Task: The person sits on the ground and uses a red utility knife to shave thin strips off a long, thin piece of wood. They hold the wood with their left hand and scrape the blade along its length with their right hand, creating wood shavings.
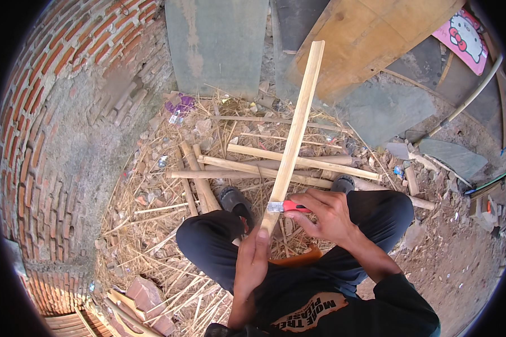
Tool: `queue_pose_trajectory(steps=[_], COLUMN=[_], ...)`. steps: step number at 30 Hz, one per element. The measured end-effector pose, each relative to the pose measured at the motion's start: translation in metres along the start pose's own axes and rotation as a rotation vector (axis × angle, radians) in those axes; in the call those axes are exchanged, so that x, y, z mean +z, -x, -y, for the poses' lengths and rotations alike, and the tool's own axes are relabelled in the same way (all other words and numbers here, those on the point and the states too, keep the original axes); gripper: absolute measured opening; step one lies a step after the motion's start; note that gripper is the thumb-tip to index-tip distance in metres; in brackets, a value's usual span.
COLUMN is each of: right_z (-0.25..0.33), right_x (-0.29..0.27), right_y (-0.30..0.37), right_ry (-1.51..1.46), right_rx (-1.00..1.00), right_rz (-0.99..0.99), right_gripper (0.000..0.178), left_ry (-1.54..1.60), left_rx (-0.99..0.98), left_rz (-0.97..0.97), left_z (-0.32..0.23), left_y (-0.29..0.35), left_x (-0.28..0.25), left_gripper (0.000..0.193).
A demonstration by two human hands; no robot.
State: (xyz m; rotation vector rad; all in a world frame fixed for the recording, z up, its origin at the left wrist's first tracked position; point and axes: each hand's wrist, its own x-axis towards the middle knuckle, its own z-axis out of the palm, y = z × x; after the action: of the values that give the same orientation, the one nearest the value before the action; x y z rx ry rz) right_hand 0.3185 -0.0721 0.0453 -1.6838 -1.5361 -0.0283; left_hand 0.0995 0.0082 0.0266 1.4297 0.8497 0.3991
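Note:
A long split bamboo strip (299,126) slants up and away from me, its pale inner face showing. My left hand (253,259) is closed round its near end, thumb lying along the bamboo. In my right hand (327,216) is a red-handled utility knife (291,206). Its short, wide blade lies across the strip a little above my left thumb and touches the bamboo. The fingers of my right hand wrap the handle and hide part of it.
Bamboo poles (202,174) and split pieces lie crossed beyond my feet on ground littered with shavings. A brick wall (45,151) rises at left. Grey boards (216,48) and a brown panel (376,39) lean at the back. An orange seat (298,257) shows between my legs.

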Motion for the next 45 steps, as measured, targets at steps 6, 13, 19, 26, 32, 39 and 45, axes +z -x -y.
queue_pose_trajectory(steps=[6, 13, 19, 26, 32, 39, 45], right_z=[-0.005, -0.018, -0.012, -0.024, -0.042, -0.065, -0.135], right_x=[-0.011, -0.013, -0.015, -0.01, -0.014, -0.013, -0.04], right_y=[-0.011, -0.019, -0.028, -0.035, -0.051, -0.077, -0.117], right_ry=[0.025, 0.029, -0.013, -0.006, -0.003, 0.043, 0.161], right_rx=[0.009, 0.02, 0.041, 0.04, 0.126, 0.121, 0.319], right_rz=[0.025, 0.013, 0.066, -0.015, -0.045, -0.046, -0.244], right_gripper=[0.025, 0.025, 0.025, 0.023, 0.027, 0.029, 0.033], left_ry=[-0.056, -0.152, -0.092, -0.085, -0.087, -0.062, 0.056], left_rx=[0.041, 0.065, -0.01, -0.041, -0.065, -0.109, -0.277], left_rz=[-0.018, -0.041, -0.046, -0.065, -0.061, -0.047, 0.063], left_z=[-0.001, 0.004, 0.007, 0.011, 0.023, 0.033, 0.046], left_y=[0.003, 0.01, 0.017, 0.027, 0.04, 0.053, 0.085], left_x=[0.003, -0.002, -0.01, -0.015, -0.021, -0.029, -0.039], left_gripper=[0.048, 0.049, 0.041, 0.043, 0.047, 0.05, 0.049])
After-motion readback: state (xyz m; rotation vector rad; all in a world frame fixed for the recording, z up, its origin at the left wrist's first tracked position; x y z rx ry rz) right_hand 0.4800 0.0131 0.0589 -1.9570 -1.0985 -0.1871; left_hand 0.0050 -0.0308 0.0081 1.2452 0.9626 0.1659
